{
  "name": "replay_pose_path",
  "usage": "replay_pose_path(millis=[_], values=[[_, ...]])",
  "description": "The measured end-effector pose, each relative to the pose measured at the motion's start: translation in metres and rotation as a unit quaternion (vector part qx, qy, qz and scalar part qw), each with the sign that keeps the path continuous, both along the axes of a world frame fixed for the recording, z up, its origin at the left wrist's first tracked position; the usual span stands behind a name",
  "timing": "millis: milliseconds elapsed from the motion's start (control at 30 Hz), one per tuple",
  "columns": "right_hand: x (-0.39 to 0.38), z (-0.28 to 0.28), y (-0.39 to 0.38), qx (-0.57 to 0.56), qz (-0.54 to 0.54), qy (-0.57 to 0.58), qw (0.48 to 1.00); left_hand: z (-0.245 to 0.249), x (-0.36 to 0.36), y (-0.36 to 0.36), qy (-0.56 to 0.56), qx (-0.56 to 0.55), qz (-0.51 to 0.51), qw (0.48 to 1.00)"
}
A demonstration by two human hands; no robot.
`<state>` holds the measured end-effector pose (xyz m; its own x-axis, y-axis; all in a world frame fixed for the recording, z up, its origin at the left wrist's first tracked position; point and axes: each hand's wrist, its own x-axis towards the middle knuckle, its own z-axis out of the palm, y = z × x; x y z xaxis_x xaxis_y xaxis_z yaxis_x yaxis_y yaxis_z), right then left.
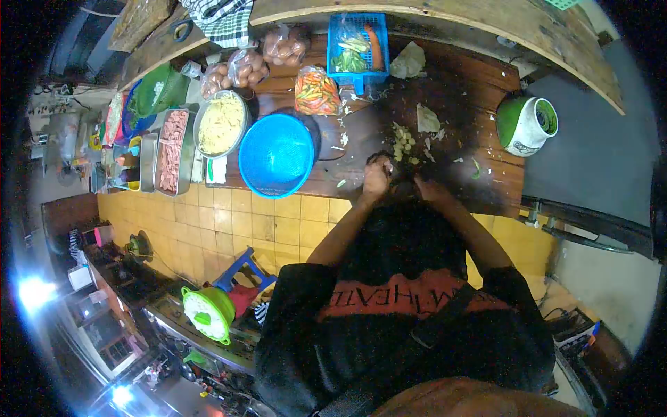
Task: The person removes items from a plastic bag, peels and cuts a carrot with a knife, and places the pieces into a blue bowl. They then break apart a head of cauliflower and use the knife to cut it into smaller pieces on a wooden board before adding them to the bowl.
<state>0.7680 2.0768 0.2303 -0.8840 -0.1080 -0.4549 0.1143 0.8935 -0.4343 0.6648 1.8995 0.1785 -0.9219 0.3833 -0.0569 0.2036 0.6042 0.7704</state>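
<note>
My left hand point(377, 175) rests curled on the dark wooden table point(479, 83), right below a small heap of pale chopped vegetable pieces point(403, 142). My right hand point(429, 187) lies close beside it to the right, low on the table top. The spot between the two hands is dark, and what either hand grips does not show. A pale leaf piece point(427, 119) lies just beyond the heap. Small green and white scraps are scattered about the hands.
A blue colander point(278, 154) stands left of my hands. Further left are a metal bowl of shredded yellow food point(221, 124) and a tray of pink slices point(172, 149). Behind are a bag of chillies point(317, 92), a blue basket of vegetables point(358, 45) and a green-white container point(528, 124).
</note>
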Motion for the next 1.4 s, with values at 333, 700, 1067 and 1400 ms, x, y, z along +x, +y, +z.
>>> replay_pose_path(millis=[333,700,1067,1400], values=[[0.013,-0.084,0.014,0.012,-0.227,-0.119,0.967,0.039,0.003,0.001,0.000,-0.022,-0.053,0.998],[0.033,-0.101,0.035,-0.064,-0.170,0.171,0.968,0.052,-0.040,0.014,0.142,-0.060,0.029,0.988],[0.066,-0.038,0.054,-0.037,-0.220,0.220,0.950,-0.034,-0.055,0.086,0.304,-0.187,-0.190,0.915],[0.088,-0.021,0.059,-0.060,-0.368,0.180,0.910,-0.022,-0.064,0.070,0.345,-0.049,-0.238,0.907]])
